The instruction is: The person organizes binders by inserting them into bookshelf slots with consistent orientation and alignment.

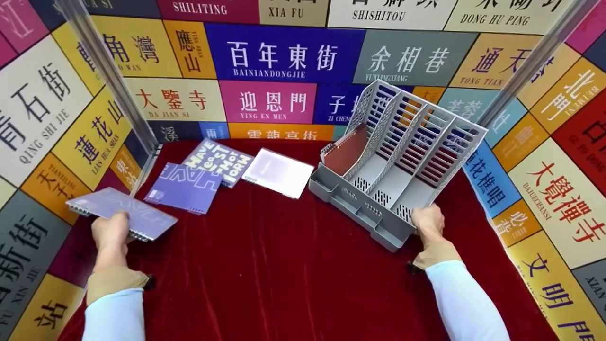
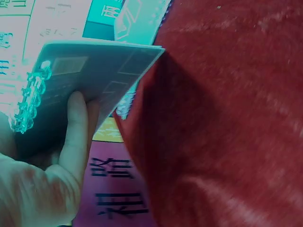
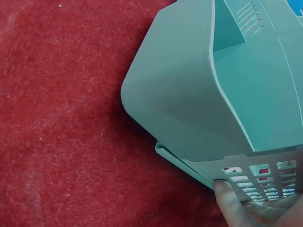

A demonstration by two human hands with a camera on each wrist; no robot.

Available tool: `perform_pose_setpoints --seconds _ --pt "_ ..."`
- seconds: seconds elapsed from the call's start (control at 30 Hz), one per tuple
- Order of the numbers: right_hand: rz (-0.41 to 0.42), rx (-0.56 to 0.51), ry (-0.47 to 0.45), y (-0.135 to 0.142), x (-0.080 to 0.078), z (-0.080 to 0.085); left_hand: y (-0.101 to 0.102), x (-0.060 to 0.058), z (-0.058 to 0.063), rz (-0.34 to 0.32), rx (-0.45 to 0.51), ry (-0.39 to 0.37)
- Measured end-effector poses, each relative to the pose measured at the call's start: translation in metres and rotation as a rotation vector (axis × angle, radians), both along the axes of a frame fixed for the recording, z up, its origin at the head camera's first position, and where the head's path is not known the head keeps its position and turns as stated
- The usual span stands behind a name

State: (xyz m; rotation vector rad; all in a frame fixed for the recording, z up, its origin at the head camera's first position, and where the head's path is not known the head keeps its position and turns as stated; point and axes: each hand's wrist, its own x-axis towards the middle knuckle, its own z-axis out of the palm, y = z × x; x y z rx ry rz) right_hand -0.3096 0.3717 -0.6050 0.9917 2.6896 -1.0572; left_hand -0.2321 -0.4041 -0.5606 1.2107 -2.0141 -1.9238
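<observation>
My left hand holds a purple spiral notebook at the far left, thumb on its cover and fingers underneath. In the left wrist view the notebook's underside is dark, with the clear coil along one edge. My right hand grips the right front corner of a grey file organizer, with a fingertip against its slotted side wall in the right wrist view. Inside the leftmost compartment stands a reddish-brown spiral notebook; the other compartments hold nothing.
Behind the left hand lies another purple notebook, overlapping a notebook with white lettering. A pale notebook lies between these and the organizer. Red cloth covers the table, and panels with printed signs surround it.
</observation>
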Motion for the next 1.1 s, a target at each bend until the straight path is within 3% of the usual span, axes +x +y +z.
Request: perform_pose_setpoints --seconds 0.13,0.23,0.37,0.7,0.93,1.1 --pt "-0.007 -0.007 -0.009 0.001 -0.001 0.001 0.000 0.002 0.009 -0.090 -0.283 -0.065" --pt "-0.013 -0.002 0.003 0.001 0.000 0.000 0.004 0.001 0.013 -0.130 -0.481 -0.067" --pt "-0.015 0.008 0.018 0.001 -0.001 0.000 0.011 -0.004 0.018 -0.158 -0.626 -0.004" --pt "-0.017 -0.007 0.014 0.002 -0.001 -0.002 0.039 -0.016 0.027 -0.164 -0.726 0.070" --pt "-0.013 0.000 0.025 0.003 -0.001 -0.004 0.063 -0.027 0.036 -0.161 -0.709 0.103" --pt "-0.018 0.000 0.018 0.003 -0.002 -0.005 0.084 -0.034 0.043 -0.211 -0.699 0.151"
